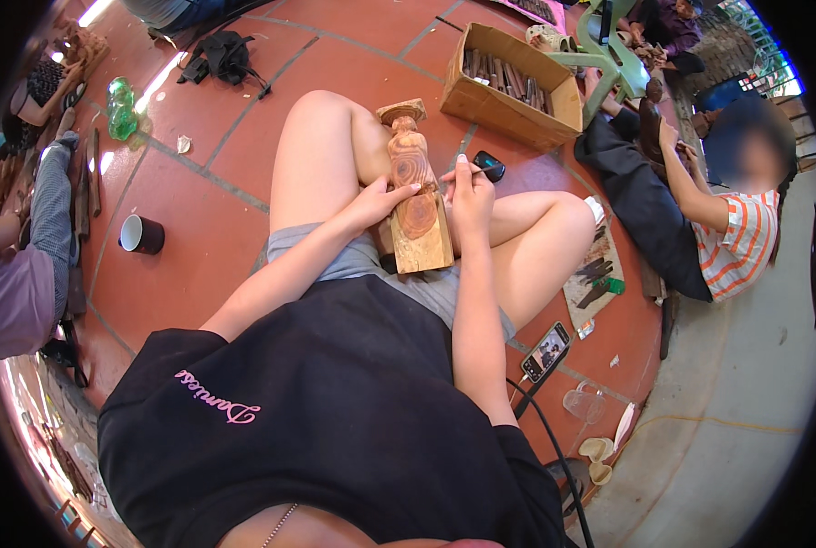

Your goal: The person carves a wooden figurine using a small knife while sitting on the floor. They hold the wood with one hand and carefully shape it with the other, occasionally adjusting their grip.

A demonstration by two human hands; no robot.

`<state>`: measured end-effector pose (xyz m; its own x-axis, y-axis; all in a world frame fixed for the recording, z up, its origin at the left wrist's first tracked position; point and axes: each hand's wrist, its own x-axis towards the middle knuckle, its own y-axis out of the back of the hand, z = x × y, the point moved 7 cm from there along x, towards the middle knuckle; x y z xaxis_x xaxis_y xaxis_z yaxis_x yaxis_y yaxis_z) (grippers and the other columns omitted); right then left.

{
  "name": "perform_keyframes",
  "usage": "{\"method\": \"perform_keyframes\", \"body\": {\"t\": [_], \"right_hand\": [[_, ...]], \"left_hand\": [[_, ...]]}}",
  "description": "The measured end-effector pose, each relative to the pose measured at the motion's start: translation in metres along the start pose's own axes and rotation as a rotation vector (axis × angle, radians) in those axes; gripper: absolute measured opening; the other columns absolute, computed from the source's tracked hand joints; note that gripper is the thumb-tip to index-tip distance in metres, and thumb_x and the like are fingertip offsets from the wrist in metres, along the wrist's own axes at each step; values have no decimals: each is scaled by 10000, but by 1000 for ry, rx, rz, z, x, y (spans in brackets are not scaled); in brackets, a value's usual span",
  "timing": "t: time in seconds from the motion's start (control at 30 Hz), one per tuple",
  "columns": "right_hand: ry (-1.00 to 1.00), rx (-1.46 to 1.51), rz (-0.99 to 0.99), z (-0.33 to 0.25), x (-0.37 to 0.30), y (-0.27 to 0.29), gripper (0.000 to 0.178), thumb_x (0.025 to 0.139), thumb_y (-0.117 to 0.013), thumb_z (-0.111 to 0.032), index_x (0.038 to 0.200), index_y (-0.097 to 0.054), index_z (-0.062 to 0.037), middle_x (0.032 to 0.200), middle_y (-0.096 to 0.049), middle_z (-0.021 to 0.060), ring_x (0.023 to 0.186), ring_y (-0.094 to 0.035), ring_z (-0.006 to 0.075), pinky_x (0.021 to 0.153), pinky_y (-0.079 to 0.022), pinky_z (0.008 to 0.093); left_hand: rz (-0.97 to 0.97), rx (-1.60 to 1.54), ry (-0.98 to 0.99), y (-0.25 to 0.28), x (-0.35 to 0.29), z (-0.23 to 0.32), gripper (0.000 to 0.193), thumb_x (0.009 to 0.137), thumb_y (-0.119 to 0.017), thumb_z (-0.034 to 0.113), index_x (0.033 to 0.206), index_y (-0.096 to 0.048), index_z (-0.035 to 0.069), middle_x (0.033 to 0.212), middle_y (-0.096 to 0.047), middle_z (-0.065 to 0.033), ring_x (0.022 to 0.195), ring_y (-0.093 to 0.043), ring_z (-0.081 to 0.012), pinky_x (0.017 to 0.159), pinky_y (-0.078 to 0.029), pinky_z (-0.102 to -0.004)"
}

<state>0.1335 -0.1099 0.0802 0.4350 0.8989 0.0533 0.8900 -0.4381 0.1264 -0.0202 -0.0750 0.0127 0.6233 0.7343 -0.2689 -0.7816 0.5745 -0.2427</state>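
A carved wooden block (pixel 417 215) with a figure-like upper part and swirling brown grain stands tilted between my bent legs, its square end towards me. My left hand (pixel 378 203) rests against its left side, thumb lying across the wood and the other fingers partly hidden behind it. On the other side, my right hand (pixel 471 196) is closed around a thin dark pen-like tool (pixel 487 170). Its tip is close to the carving's right edge; whether it touches cannot be made out.
A cardboard box (pixel 508 123) of tools sits ahead on the tiled floor. A dark cup (pixel 143 235) and green bottle (pixel 121 110) stand left. A phone (pixel 547 352) and plastic cup (pixel 583 405) are at right. People sit on both sides; one wears a striped shirt (pixel 732 242).
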Motion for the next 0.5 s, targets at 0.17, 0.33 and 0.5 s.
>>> {"method": "perform_keyframes", "body": {"t": [0.17,0.33,0.5], "right_hand": [[-86,-23,-13,2,0,0,429,980,-546,-347,768,-639,14,540,-527,9,503,-491,73,494,-378,228],[-40,81,48,-2,-3,-2,437,980,-551,-352,725,-644,-11,555,-511,-8,519,-457,54,504,-366,211],[-5,29,36,-7,-4,-2,437,979,-555,-349,738,-649,3,553,-495,-17,529,-446,48,509,-356,210]], "left_hand": [[0,10,0,3,3,-5,479,952,-598,299,1273,-498,-42,1169,-608,-88,1051,-569,-122,914,-463,-281],[4,42,4,-2,-5,9,476,953,-596,292,1266,-491,-50,1164,-606,-97,1047,-570,-125,912,-463,-280],[14,36,14,1,-3,4,482,952,-596,299,1278,-485,-37,1174,-603,-93,1059,-568,-124,918,-460,-281]]}}
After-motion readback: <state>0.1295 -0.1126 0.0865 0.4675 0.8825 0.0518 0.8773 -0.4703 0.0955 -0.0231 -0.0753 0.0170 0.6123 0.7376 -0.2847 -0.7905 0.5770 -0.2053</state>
